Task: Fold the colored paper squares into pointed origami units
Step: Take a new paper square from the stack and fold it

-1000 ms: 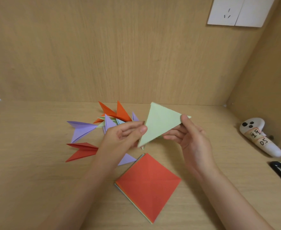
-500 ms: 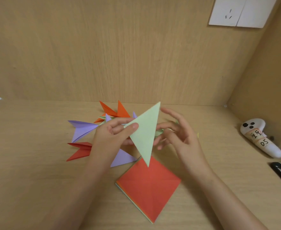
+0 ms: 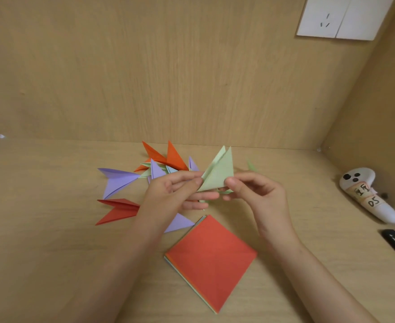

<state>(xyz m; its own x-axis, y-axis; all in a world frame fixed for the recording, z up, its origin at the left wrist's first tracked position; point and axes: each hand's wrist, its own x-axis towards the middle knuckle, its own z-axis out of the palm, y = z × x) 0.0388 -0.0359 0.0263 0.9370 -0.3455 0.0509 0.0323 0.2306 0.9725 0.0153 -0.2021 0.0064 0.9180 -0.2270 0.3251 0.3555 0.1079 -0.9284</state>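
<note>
Between both grips, raised above the counter (image 3: 51, 252), the green paper (image 3: 218, 173) is being pinched. The left hand (image 3: 175, 194) is clamped on its lower left edge and the right hand (image 3: 259, 194) on its lower right corner, with the forearms converging from the near edge. This fold is judged half done. Farther left, finished units (image 3: 119, 180) are lying heaped. Nearer, a stack of squares (image 3: 211, 259) is waiting unfolded, so much work is judged to be left.
</note>
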